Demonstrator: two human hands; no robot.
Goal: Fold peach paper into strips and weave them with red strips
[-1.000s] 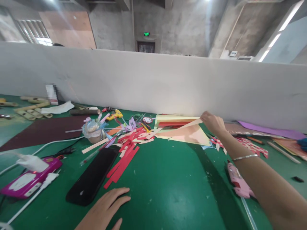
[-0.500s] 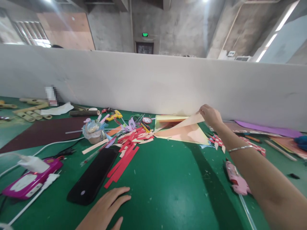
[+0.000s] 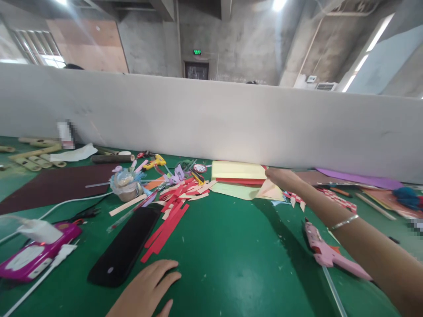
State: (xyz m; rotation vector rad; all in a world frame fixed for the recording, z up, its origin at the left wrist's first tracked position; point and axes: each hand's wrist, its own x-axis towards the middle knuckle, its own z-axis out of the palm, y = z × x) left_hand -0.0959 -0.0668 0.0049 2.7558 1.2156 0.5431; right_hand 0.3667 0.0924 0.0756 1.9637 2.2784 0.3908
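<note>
Resting palm-down at the near edge, my left hand [image 3: 145, 290] lies released on the green surface [image 3: 231, 264], fingers loosely spread and gripping nothing. Just beyond its fingertips, to the left, lies a black phone [image 3: 125, 246], face up and angled away from me. Further left, a magenta device [image 3: 28, 262] carries a white charger [image 3: 36, 225] with its cable trailing off.

On the right, my forearm crosses the surface with a thin bracelet [image 3: 343, 222] at the wrist. Beside it, a pink glue gun [image 3: 325, 253] lies on its side.

In the middle distance, loose red paper strips [image 3: 167, 222] fan out from the phone's far end toward a scatter of shorter cuttings. Left of them stands a small cup [image 3: 125, 187] stuffed with bits, and a maroon sheet [image 3: 56, 185] lies flat beyond the cable.

Further out, my right hand [image 3: 280, 177] reaches the paper stack and grips the corner of a peach sheet [image 3: 271, 190], which curls up off the surface toward my fingers; the fingertips themselves are hidden under the hand. The stack just to its left shows a yellow sheet [image 3: 238, 169] on top, a red sheet [image 3: 241, 181] beneath it and a pale green sheet [image 3: 231, 190] poking out nearest me. Woven red-and-white strips [image 3: 330, 198] lie right of my wrist.

A yellow glue gun [image 3: 154, 161] lies near the far edge, and a white partition [image 3: 211, 119] closes off the surface behind everything.
</note>
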